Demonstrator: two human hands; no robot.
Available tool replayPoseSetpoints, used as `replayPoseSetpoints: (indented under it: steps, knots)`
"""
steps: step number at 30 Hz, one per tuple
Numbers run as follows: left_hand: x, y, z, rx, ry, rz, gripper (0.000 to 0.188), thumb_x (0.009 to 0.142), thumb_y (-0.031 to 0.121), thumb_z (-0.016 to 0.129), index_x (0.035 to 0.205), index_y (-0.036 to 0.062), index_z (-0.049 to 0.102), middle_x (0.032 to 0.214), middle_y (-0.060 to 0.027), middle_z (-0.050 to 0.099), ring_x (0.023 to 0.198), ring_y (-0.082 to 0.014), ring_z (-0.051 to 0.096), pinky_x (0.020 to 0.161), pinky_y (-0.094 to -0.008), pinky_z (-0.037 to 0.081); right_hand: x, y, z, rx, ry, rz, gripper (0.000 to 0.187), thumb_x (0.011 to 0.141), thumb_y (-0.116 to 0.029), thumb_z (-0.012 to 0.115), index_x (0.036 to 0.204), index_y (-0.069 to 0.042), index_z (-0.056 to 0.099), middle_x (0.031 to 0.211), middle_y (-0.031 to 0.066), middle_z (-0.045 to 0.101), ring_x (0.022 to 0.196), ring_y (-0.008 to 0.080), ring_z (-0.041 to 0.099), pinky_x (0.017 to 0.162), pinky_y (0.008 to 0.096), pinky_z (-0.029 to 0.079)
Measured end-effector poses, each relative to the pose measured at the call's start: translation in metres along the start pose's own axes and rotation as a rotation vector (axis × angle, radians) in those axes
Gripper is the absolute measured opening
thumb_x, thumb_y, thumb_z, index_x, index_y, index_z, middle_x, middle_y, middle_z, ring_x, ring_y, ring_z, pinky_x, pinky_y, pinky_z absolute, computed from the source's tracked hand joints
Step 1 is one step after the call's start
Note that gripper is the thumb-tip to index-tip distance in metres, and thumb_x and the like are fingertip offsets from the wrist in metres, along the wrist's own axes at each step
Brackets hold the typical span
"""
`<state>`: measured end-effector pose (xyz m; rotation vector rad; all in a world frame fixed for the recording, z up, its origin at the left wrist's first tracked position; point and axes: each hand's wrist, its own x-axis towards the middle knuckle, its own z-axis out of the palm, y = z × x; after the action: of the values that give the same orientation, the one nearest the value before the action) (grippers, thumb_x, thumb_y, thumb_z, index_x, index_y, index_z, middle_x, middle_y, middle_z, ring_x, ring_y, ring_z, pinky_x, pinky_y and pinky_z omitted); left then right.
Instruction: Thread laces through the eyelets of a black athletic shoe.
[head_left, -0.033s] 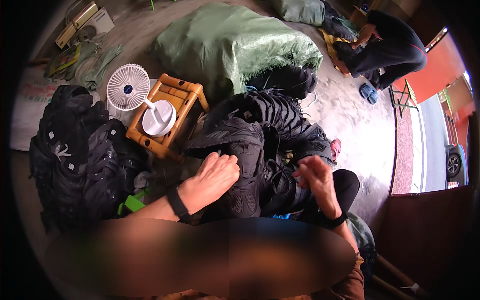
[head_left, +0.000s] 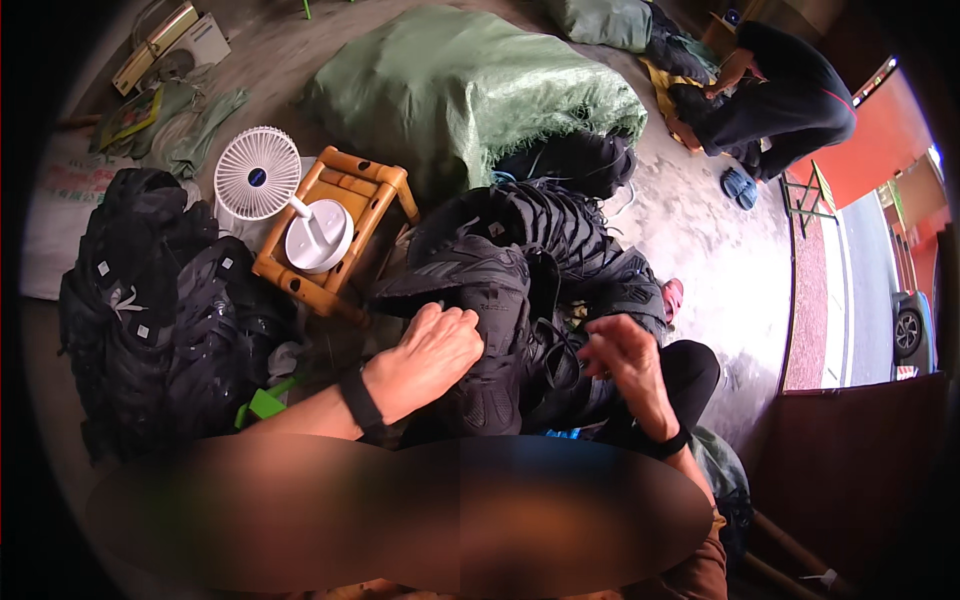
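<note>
In front of me rests a black shoe upper (head_left: 494, 345) with a mesh toe and a padded tongue. My left hand (head_left: 428, 352) grips its left edge, fingers curled in and thumb side hidden. To the right of it, my right hand (head_left: 625, 365) is raised with the fingertips drawn together; whatever they pinch is too small to make out. Dark laces and more black material lie beneath that hand. Just beyond is a row of similar black uppers (head_left: 545, 225) nested into one another.
At left is a heap of black uppers (head_left: 165, 320). A white fan (head_left: 320, 237) stands on a bamboo stool (head_left: 380, 172). Farther off lies a large green woven sack (head_left: 420, 80). Another person (head_left: 785, 95) bends over at the upper right, near blue slippers (head_left: 739, 188).
My right hand has shifted slightly left, its fingers curling a little differently. My left hand has barely moved, staying on the shoe upper.
</note>
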<state>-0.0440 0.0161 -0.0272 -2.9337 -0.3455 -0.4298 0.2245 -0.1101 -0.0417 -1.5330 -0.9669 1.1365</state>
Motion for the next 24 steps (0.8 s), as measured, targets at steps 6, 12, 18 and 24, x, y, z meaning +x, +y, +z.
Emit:
replayPoseSetpoints:
  steps: [6, 12, 18, 24]
  knots:
    - [0.019, -0.026, 0.021, -0.571, -0.603, -0.218, 0.019, 0.079, 0.025, 0.071, 0.071, 0.008, 0.07, 0.082, -0.0091, 0.059, 0.092, -0.0283, 0.056, 0.081, -0.0407, 0.047, 0.003, 0.006, 0.028, 0.045, -0.17, 0.059, 0.01, 0.098, -0.012, 0.057, 0.1, -0.002, 0.057, 0.078, 0.0061, 0.067, 0.063, 0.0115, 0.064, 0.058, 0.0236, 0.053]
    - [0.019, -0.026, 0.023, -1.588, -0.211, -0.654, 0.021, 0.091, 0.024, 0.067, 0.085, 0.004, 0.069, 0.093, -0.0029, 0.06, 0.09, -0.0149, 0.055, 0.083, -0.0305, 0.044, 0.007, 0.009, 0.054, 0.19, -0.291, 0.198, 0.017, 0.098, -0.01, 0.057, 0.112, -0.001, 0.057, 0.083, 0.0075, 0.067, 0.069, 0.0131, 0.066, 0.063, 0.0263, 0.055]
    - [0.026, -0.013, 0.029, -1.604, -0.122, -0.7, 0.022, 0.092, 0.026, 0.068, 0.092, 0.0045, 0.064, 0.095, 0.0003, 0.057, 0.089, -0.0116, 0.053, 0.084, -0.0292, 0.043, 0.016, 0.001, 0.095, 0.475, -0.3, 0.25, 0.019, 0.1, -0.017, 0.056, 0.106, 0.0, 0.06, 0.084, 0.0076, 0.068, 0.066, 0.0136, 0.065, 0.061, 0.0258, 0.052]
    - [-0.004, 0.007, 0.027, -0.746, 0.071, -0.306, 0.024, 0.078, 0.003, 0.071, 0.096, 0.0022, 0.055, 0.1, -0.0101, 0.053, 0.093, -0.0304, 0.053, 0.081, -0.0409, 0.048, 0.031, -0.02, -0.004, 0.517, 0.033, 0.042, 0.022, 0.101, -0.023, 0.052, 0.102, -0.001, 0.057, 0.087, 0.0109, 0.067, 0.07, 0.0157, 0.062, 0.065, 0.0288, 0.051]
